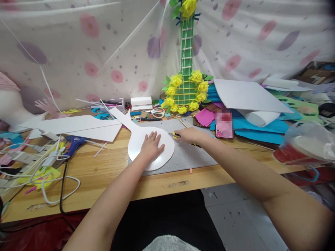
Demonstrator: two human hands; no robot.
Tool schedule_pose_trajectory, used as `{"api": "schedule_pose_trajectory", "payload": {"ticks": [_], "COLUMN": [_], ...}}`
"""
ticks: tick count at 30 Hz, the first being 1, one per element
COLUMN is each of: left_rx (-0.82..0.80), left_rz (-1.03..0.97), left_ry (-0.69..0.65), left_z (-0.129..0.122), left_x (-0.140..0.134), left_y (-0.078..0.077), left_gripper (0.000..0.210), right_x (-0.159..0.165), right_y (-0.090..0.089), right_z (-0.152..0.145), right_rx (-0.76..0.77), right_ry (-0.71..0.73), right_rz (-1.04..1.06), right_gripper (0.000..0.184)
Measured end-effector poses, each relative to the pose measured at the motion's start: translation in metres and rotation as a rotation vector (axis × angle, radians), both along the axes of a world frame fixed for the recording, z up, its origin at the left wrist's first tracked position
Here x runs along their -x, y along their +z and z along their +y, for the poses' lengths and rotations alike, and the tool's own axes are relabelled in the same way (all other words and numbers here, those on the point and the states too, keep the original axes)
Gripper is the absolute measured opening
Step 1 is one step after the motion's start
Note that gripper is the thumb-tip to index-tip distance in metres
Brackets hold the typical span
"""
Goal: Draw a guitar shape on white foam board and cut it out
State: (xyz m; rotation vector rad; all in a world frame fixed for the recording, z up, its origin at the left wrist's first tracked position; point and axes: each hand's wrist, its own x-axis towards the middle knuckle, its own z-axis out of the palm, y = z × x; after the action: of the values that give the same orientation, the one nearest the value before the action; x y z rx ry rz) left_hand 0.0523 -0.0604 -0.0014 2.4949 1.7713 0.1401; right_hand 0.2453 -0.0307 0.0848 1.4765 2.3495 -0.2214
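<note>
1. Head view, far left of your fingers: a blue glue gun point(74, 143) lies on the wooden surface point(110, 174) among white cables point(47, 170), with white foam sheets point(78, 126) just behind it.
2. Your left hand point(151, 146) lies flat, fingers point(154, 136) spread wide, pressing on the round end of the white guitar-shaped cutout point(149, 143); it grips nothing.
3. That cutout rests partly on the grey cutting mat point(188, 157), its narrow neck pointing up and left, away from your fingers.
4. Your right hand point(192, 136) is curled closed around a yellow-tipped craft knife point(174, 134), its tip at the cutout's right edge.
5. Behind your right fingers stands a green paper guitar point(186, 80) ringed with yellow flowers.
6. Right of them lies a pink phone point(224, 124) on blue paper.
</note>
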Motion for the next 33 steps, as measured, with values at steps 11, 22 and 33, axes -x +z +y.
{"api": "schedule_pose_trajectory", "payload": {"ticks": [11,22,33], "left_rx": [0.021,-0.287,0.056], "left_rz": [-0.014,-0.289,-0.963], "left_ry": [-0.039,0.42,0.679], "left_z": [0.0,-0.002,0.014], "left_x": [0.005,0.057,0.096], "left_y": [0.001,0.022,0.012], "left_gripper": [0.061,0.051,0.043], "right_x": [-0.04,-0.036,0.019], "right_y": [-0.023,-0.057,-0.052], "right_z": [-0.001,0.014,0.035], "right_rx": [-0.318,-0.434,-0.324], "right_ry": [-0.23,-0.332,0.028], "right_rz": [0.072,0.103,0.295], "right_gripper": [0.054,0.055,0.027]}}
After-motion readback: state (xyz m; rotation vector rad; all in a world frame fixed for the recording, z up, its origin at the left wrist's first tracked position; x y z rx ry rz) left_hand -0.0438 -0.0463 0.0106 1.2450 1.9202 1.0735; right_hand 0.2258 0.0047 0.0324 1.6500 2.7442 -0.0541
